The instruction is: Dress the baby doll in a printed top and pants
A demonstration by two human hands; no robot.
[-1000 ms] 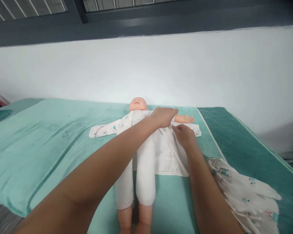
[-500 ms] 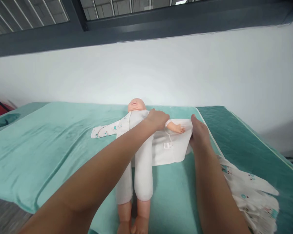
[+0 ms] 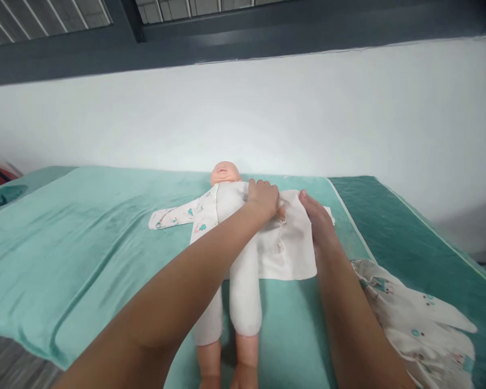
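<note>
A baby doll [image 3: 245, 302] lies on its back, its head away from me. Its arm on the left is inside the patterned sleeve of a baby shirt [image 3: 287, 259], whose other half is spread out on the right with the plain inner side up. My left hand [image 3: 264, 199] is closed around the doll's arm on the right; the doll's small hand [image 3: 282, 213] pokes out beyond my fingers. At the shirt's right part, my right hand [image 3: 319, 220] pinches the cloth, thumb on top. A bit of sleeve shows past that hand.
A green sheet [image 3: 85, 227] covers the bed, with a darker green strip [image 3: 413, 227] along the right. Patterned baby clothing [image 3: 421, 324] lies crumpled near my right forearm. Behind the bed rises a white wall [image 3: 243, 119] below a dark window frame [image 3: 243, 38].
My right hand has moved left with the shirt's cloth, closer to my left hand. The doll's hand on that side is now mostly covered, and the cloth is bunched nearer to it.
</note>
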